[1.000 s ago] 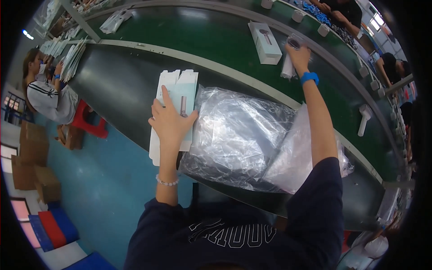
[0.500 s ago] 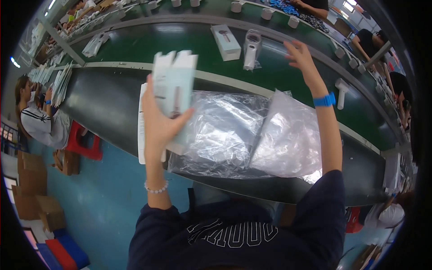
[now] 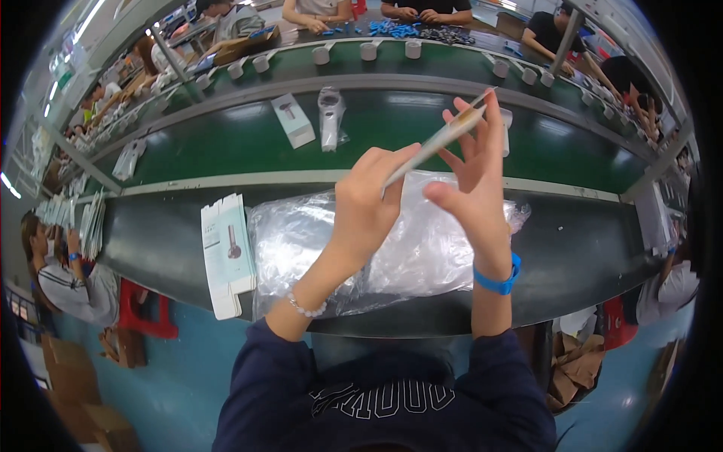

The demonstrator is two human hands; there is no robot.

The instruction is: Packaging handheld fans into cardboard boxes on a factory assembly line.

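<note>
In the head view, the left hand (image 3: 367,202) clamps its fingers on the lower end of a flat carton (image 3: 438,143), right of centre, turned nearly edge-on. The right hand (image 3: 478,188) has its fingers apart at the upper end; contact cannot be told. At left centre, stacked cartons (image 3: 220,264) bear small dark print and a device picture. A box (image 3: 303,135), upper centre, shows a similar picture. The shirt (image 3: 346,437), bottom centre, carries outlined lettering.

Red stool (image 3: 149,310) beside a seated person (image 3: 71,290) at left, cardboard boxes (image 3: 70,373) on blue floor (image 3: 181,392), crumpled brown paper (image 3: 576,369) lower right, heaped blue parts (image 3: 393,29) at top
</note>
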